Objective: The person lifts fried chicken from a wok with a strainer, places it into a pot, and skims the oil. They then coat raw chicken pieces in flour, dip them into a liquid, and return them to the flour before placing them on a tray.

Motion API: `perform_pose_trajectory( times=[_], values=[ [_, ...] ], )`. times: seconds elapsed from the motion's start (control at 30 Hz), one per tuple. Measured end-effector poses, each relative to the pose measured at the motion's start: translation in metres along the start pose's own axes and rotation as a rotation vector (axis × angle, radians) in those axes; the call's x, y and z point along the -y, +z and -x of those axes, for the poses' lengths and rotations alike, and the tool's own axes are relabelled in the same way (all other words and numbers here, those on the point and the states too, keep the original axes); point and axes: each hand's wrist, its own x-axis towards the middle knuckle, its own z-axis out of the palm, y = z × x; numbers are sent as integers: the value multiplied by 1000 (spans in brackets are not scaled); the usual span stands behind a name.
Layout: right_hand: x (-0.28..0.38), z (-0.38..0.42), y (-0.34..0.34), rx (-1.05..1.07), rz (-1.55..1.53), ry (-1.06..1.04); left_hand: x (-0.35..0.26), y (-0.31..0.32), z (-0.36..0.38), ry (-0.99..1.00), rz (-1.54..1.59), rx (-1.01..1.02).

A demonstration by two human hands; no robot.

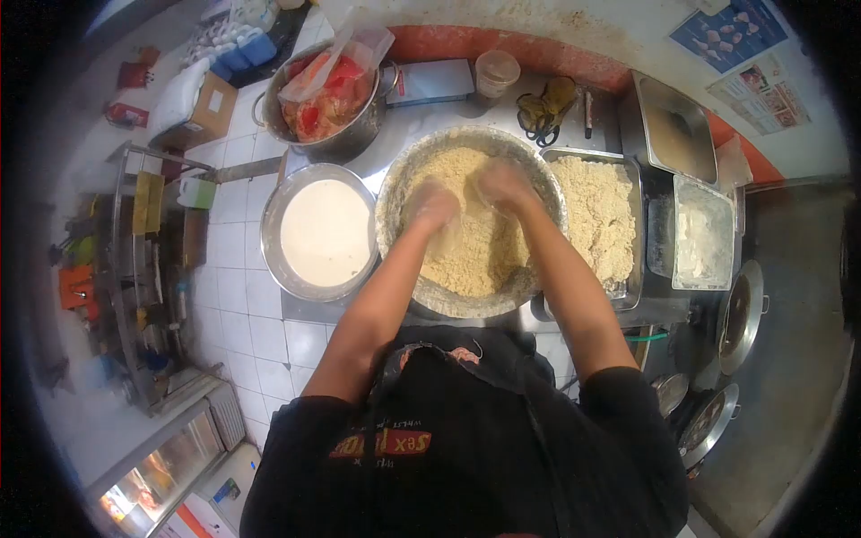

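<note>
A large round basin (pixel 387 260) stands in front of me, its rim crusted with flour. Inside lies a pale yellow, crumbly flour mixture (pixel 475 260). Both my hands are down in it: my left hand (pixel 434 204) at the left side, my right hand (pixel 504 185) at the upper right. Motion smears the hands and the mixture hides part of the fingers, so their grip does not show. Left of the basin sits a metal bowl (pixel 271 242) of creamy white batter (pixel 325 233). A steel tray (pixel 635 269) heaped with coated, lumpy pieces (pixel 592 215) is at its right.
A big pot (pixel 359 148) holding raw-looking meat and a plastic bag (pixel 345 54) stands at the back left. Behind the basin are a box (pixel 433 82), a plastic tub (pixel 496 75) and tongs-like dark items (pixel 547 108). Steel containers (pixel 668 130) and large pans (pixel 743 318) line the right.
</note>
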Motion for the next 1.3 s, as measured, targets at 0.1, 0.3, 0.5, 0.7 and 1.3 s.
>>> perform_pose_trajectory(
  times=[0.1,0.3,0.5,0.7,1.3],
  values=[
    [8,7,-12,3,-435,179,-21,-18,15,-51,256,-20],
    [11,63,-43,-143,-477,-4,-64,-106,107,74,314,124],
    [43,114,47,-353,507,-1,-55,-69,155,678,-636,89],
    [34,111,44,-53,6,245,-29,-51,146,486,-791,208],
    [36,106,50,-133,56,301,10,-40,109,883,-614,-524]
  ],
)
